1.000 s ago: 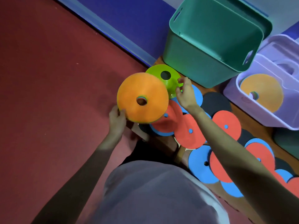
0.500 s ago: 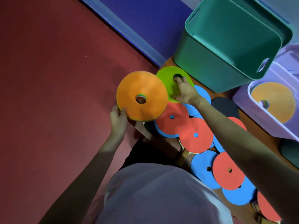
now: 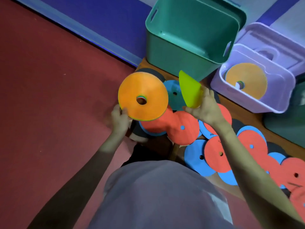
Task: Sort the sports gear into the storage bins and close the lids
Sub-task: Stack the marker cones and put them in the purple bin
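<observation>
1. The green bin (image 3: pixel 181 52) is the biggest item: a deep teal plastic tub with rounded corners and slot handles near its rim, lid off, standing at the far end of the wooden counter (image 3: pixel 244 116) against the wall.
2. The lilac bin (image 3: pixel 231 95) sits just beside it to the right, smaller and paler, also without its lid; an orange disc cone (image 3: pixel 254 80) with a round centre hole lies flat inside it.
3. A spread of flat red and blue discs (image 3: pixel 214 154) with small centre holes covers the counter, overlapping one another, with a few dark ones showing between them.
4. The orange cone stack (image 3: pixel 145 91) is a shallow round disc cone with a centre hole, and thin green and other coloured edges show beneath its rim. It is held above the near-left end of the counter; the left hand (image 3: pixel 119 119) grips its lower-left rim with curled fingers.
5. The lime-green cone (image 3: pixel 189 90) is tilted on edge so its smooth outer face shows, raised above the discs between the orange stack and the lilac bin. The right hand (image 3: pixel 206 109) holds it, fingers wrapped round its lower edge.
</observation>
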Tool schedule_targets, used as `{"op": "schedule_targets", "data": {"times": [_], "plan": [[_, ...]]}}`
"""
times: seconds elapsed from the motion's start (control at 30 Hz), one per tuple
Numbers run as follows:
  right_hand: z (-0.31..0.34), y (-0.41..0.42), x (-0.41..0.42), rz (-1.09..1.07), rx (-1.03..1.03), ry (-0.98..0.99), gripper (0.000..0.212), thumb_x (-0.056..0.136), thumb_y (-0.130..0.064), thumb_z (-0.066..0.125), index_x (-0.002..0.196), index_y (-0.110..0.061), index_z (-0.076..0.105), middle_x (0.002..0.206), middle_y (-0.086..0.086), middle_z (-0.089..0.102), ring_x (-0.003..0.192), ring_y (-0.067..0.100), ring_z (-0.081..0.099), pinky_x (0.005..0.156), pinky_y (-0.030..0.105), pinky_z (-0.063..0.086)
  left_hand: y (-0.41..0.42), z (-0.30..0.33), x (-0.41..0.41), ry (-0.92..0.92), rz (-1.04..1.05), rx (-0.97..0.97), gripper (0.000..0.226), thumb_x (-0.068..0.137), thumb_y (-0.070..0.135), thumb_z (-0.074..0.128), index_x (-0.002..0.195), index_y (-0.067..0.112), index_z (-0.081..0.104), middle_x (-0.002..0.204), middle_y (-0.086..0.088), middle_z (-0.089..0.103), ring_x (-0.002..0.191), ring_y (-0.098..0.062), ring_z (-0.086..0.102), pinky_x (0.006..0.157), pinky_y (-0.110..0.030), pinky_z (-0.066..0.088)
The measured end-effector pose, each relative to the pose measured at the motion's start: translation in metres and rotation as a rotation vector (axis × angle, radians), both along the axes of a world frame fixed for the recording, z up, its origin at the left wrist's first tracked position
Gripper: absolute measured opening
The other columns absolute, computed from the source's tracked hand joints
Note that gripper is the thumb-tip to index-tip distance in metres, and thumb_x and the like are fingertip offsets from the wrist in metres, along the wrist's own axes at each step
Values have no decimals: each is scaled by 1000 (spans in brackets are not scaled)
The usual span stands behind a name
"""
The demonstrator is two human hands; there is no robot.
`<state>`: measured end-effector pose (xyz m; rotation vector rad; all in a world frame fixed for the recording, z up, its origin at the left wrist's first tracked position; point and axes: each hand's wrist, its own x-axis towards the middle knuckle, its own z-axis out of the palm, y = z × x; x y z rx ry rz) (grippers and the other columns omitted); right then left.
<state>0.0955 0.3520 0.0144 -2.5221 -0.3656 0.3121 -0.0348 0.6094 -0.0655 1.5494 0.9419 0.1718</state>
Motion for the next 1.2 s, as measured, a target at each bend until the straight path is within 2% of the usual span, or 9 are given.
{"op": "schedule_targets", "data": {"times": [0.2,0.33,0.47,0.63,0.77,0.9,0.97,1.07,1.2], "plan": [[19,-69,-22,-258,291,-184,36,89,-20,42,118,-3,56,81,0,57,67,7,42,63,28,33,-39,8,27,-18,-210,-12,10,84,27,49,84,25,58,92,-6,65,97,-35,63,87,-57,51],[17,-97,-25,-489,404,-258,26,94,-14,44,109,4,55,85,20,59,69,8,42,64,39,37,-69,13,41,6,-315,-9,11,89,21,50,84,28,57,95,-7,65,100,-35,63,89,-58,50],[8,-113,-30,-550,444,-228,27,86,-14,51,101,9,48,82,6,49,68,5,37,64,28,30,-104,24,52,-21,-440,-44,24,98,9,45,86,25,57,99,-18,63,98,-37,63,90,-59,49],[-10,-130,-35,-494,392,-201,32,86,-12,52,114,3,51,100,5,58,84,9,49,72,29,37,-144,33,64,-68,-535,-91,25,100,17,44,89,-4,52,86,-14,50,81,-25,50,77,-57,50],[-21,-146,-28,-496,256,-296,42,87,-13,54,127,-1,53,108,17,47,102,19,39,89,21,32,-168,46,75,-132,-538,-152,25,103,12,39,80,7,46,82,-13,44,80,-23,44,73,-42,44],[-19,-166,-7,-493,320,-219,58,90,-15,51,143,1,35,122,22,42,112,18,38,94,5,23,-195,54,101,-173,-535,-217,29,104,12,38,75,11,40,70,-7,33,67,-16,33,63,-35,29],[-20,-177,6,-489,331,-222,63,89,-16,49,144,6,29,134,27,42,125,28,40,97,10,21,-208,56,117,-200,-582,-205,33,103,13,40,70,15,39,65,1,34,64,-11,29,62,-35,25],[-20,-195,25,-495,334,-238,66,86,-17,46,144,8,26,144,25,38,133,37,37,103,19,22,-232,68,140,-229,-628,-225,36,100,15,40,64,20,39,54,16,38,58,-5,32,59,-30,27],[-12,-220,56,-521,341,-294,63,87,-12,48,142,10,25,142,27,36,133,38,35,102,15,18,-263,82,172,-219,-605,-237,36,103,11,38,68,16,45,59,10,45,58,-4,41,59,-28,40]]}}
